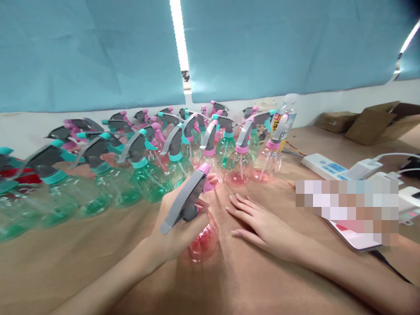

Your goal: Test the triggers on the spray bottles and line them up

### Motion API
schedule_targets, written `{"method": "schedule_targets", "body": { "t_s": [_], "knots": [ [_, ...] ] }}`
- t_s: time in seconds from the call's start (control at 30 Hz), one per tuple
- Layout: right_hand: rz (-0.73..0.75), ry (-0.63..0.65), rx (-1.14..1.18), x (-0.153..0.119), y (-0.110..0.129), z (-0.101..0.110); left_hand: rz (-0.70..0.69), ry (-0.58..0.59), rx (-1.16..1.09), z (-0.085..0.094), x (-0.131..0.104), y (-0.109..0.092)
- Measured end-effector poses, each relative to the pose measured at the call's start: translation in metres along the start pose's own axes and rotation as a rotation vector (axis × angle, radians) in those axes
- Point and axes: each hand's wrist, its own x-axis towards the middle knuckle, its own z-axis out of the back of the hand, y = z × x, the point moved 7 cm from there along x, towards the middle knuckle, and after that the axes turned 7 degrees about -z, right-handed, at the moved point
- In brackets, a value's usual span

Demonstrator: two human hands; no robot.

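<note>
My left hand (185,218) is closed around the neck of a pink spray bottle (204,243), which has a grey trigger head and a pink nozzle. Part of its neck is hidden behind my fingers. To the right, my right hand (259,223) lies with fingers stretched over the brown tabletop (262,284), holding nothing. Beyond both hands stand clear pink spray bottles, the nearest being a pink-collared one (238,168). Green spray bottles (149,181) with teal collars line up to the left, with more bottles behind them.
A white power strip (323,166) with plugged-in chargers (364,168) lies at the right. Near it is a pixelated device with a white edge (357,240) and a black cable. Behind stand a clear drink bottle (288,109) and an open cardboard box (377,124). Blue cloth (114,52) covers the wall.
</note>
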Motion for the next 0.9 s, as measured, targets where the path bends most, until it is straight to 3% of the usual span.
{"method": "schedule_targets", "body": {
  "t_s": [0.9],
  "knots": [
    [0.027,-0.018,-0.013,-0.0008,0.0004,0.0001,0.000,0.020,-0.118,-0.0022,0.0023,-0.0039]
  ]
}}
